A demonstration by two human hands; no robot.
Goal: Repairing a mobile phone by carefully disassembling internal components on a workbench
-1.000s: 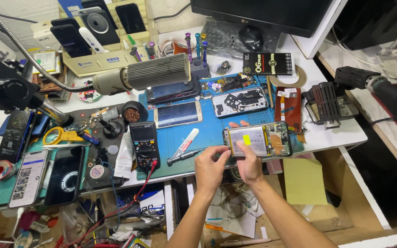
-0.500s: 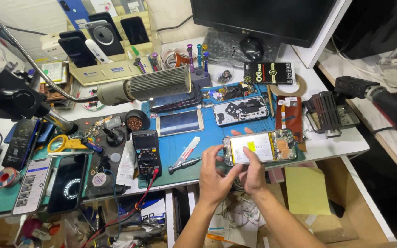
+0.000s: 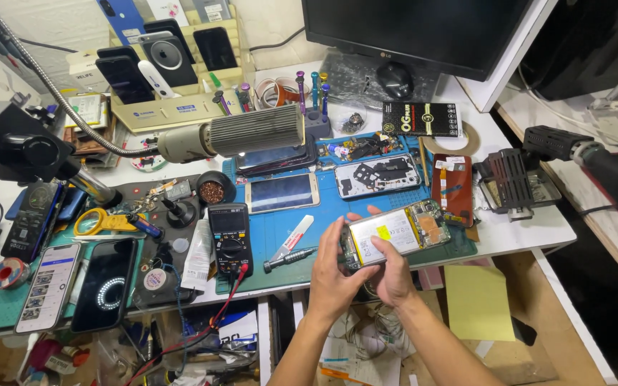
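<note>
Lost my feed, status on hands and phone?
Left hand and right hand both gripping opened back-less phone with silver battery. Held over blue mat. Nothing blocking.

There were two hands (image 3: 337, 275), one multimeter (image 3: 229, 237), one scissors (image 3: 105, 222) and one monitor (image 3: 423, 32).

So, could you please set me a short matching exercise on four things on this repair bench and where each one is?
Things:
1. opened phone
2. scissors
3. multimeter
4. computer mouse

Places:
A. under the monitor
B. between both hands, at the blue mat's front edge
C. far left, yellow handles
D. left edge of the blue mat, red lead attached

Pairs: 1-B, 2-C, 3-D, 4-A
</note>
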